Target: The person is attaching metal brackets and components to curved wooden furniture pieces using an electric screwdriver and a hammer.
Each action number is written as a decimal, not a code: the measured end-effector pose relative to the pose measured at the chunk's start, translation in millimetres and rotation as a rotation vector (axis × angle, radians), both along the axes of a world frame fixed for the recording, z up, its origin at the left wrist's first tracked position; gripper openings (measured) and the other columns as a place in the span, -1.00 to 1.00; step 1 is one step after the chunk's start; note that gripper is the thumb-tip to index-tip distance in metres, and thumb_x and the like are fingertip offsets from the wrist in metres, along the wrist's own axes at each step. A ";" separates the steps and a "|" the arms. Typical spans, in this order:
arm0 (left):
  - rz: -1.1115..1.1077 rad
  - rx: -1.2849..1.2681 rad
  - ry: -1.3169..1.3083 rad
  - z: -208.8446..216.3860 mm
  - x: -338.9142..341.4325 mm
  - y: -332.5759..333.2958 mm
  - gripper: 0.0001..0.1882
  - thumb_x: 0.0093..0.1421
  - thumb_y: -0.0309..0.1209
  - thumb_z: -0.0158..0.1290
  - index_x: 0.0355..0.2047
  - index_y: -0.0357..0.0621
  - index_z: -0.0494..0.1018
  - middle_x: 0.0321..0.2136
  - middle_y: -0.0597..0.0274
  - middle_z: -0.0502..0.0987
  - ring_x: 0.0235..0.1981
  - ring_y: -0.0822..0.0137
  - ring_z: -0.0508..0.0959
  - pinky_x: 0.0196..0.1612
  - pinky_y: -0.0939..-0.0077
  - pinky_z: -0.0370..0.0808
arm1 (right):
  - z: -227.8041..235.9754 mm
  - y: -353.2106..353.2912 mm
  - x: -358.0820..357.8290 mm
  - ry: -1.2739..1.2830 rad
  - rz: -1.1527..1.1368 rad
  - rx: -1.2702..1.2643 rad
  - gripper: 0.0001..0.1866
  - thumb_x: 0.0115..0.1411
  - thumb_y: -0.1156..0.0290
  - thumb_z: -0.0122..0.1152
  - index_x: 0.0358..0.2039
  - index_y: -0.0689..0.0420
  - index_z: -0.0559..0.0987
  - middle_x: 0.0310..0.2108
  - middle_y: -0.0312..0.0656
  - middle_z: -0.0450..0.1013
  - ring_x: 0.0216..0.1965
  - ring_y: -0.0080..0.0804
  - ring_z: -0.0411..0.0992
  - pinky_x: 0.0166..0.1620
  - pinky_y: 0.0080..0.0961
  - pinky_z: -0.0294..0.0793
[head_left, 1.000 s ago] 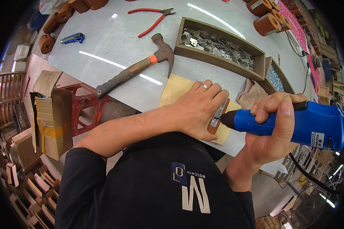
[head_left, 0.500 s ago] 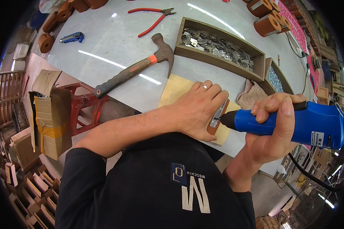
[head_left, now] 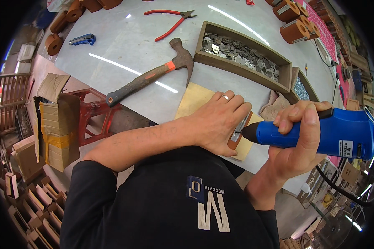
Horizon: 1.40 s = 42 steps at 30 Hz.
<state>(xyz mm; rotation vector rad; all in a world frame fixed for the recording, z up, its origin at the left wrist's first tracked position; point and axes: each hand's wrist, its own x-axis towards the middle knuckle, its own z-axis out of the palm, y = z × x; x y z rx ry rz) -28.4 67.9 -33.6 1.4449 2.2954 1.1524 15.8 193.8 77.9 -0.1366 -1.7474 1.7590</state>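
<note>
My right hand (head_left: 297,133) grips a blue electric screwdriver (head_left: 345,130), its fingers wrapped round the body and its black nose pointing left. The bit meets a small metal plate (head_left: 236,134) on a narrow brown block (head_left: 234,145). My left hand (head_left: 216,122), with a ring on one finger, holds that block down, fingers on the far end and thumb at the near end; the palm covers much of it. Under the block lies a yellowish sheet (head_left: 191,99) on the table. Any screw under the bit is too small to make out.
Beyond my hands stand a wooden tray of metal plates (head_left: 203,50) and a box of small screws (head_left: 300,89). A claw hammer (head_left: 143,82), red-handled cutters (head_left: 170,31) and a blue utility knife (head_left: 83,40) lie leftward. A crumpled cloth (head_left: 274,107) is near the screwdriver; its cable (head_left: 340,190) trails below.
The whole view has shifted slightly, with table items appearing a little lower and further right. My hands keep the same hold, and the screwdriver stays at the block.
</note>
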 end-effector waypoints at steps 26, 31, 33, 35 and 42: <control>-0.010 -0.014 -0.003 1.0 -0.8 0.1 -0.07 -0.30 -0.09 0.40 0.05 -0.35 0.31 -0.14 -0.05 0.38 -0.04 -0.04 0.40 0.05 0.16 0.32 | -0.4 1.8 4.0 -0.018 0.018 0.025 -0.75 0.29 0.46 0.14 -0.08 0.25 0.38 -0.48 -0.10 0.42 -0.63 -0.51 0.31 -0.45 -0.47 0.43; -0.010 -0.006 0.001 1.5 -1.0 0.2 -0.06 -0.30 -0.08 0.40 0.05 -0.36 0.31 -0.14 -0.05 0.38 -0.03 -0.04 0.39 0.05 0.16 0.32 | -0.1 0.6 5.3 -0.006 0.019 -0.009 -0.77 0.29 0.47 0.13 -0.09 0.25 0.38 -0.48 -0.11 0.43 -0.63 -0.51 0.31 -0.45 -0.47 0.44; -0.010 -0.014 -0.007 1.6 -1.0 0.3 -0.05 -0.30 -0.08 0.40 0.05 -0.35 0.31 -0.14 -0.05 0.38 -0.03 -0.04 0.39 0.05 0.16 0.32 | -0.3 0.1 4.2 -0.032 0.007 0.020 -0.77 0.29 0.47 0.12 -0.09 0.24 0.38 -0.48 -0.11 0.42 -0.63 -0.52 0.31 -0.46 -0.48 0.43; -0.011 -0.023 -0.016 1.6 -1.0 0.4 -0.05 -0.31 -0.07 0.41 0.05 -0.35 0.31 -0.14 -0.05 0.38 -0.03 -0.04 0.39 0.05 0.16 0.32 | -1.2 1.5 4.5 -0.013 0.014 0.024 -0.77 0.29 0.47 0.13 -0.09 0.24 0.38 -0.48 -0.12 0.42 -0.63 -0.52 0.31 -0.46 -0.48 0.43; -0.011 -0.019 -0.010 1.7 -1.4 0.2 -0.04 -0.31 -0.06 0.41 0.05 -0.36 0.31 -0.13 -0.06 0.39 -0.04 -0.04 0.40 0.05 0.16 0.32 | -1.7 4.0 2.5 -0.005 0.045 0.011 -0.77 0.29 0.46 0.13 -0.10 0.25 0.39 -0.49 -0.13 0.41 -0.63 -0.53 0.30 -0.46 -0.48 0.42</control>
